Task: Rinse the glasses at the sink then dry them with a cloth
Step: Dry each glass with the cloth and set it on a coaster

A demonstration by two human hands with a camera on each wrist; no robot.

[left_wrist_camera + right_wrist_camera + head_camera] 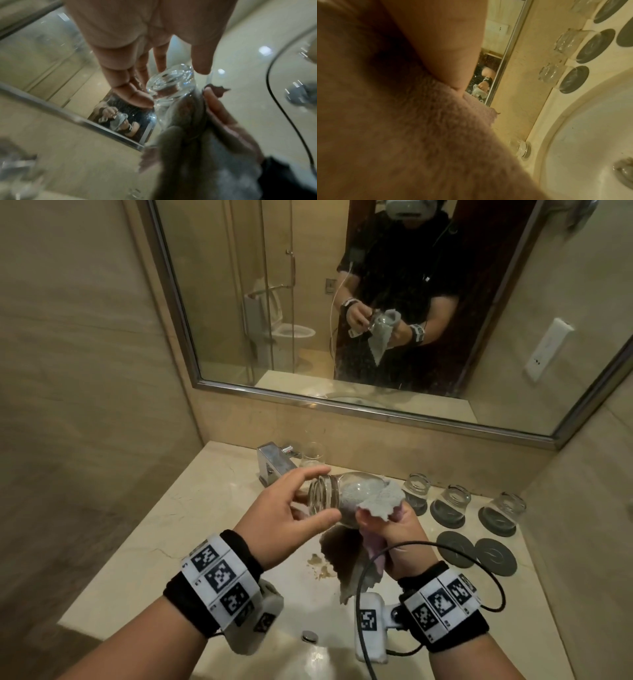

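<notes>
My left hand holds the thick base of the glass between the thumb and the fingertips; the fingers are bent lightly around it. The glass lies on its side in the air above the sink, with the base toward the left and the mouth toward the right. My right hand grips the cloth, grey on one face and pinkish on the other. One part of the cloth is pushed inside the glass through the mouth, another part folds over the rim, and the rest hangs down under my right hand. In the right wrist view the cloth covers almost everything, with only one finger plainly visible above it.

Behind my hands stands the chrome tap, and just beside it one upright glass. To the right, near the wall, three glasses stand upside down on dark round coasters. Two more coasters lie bare in front of them. The mirror above the counter reflects me with the glass and cloth.
</notes>
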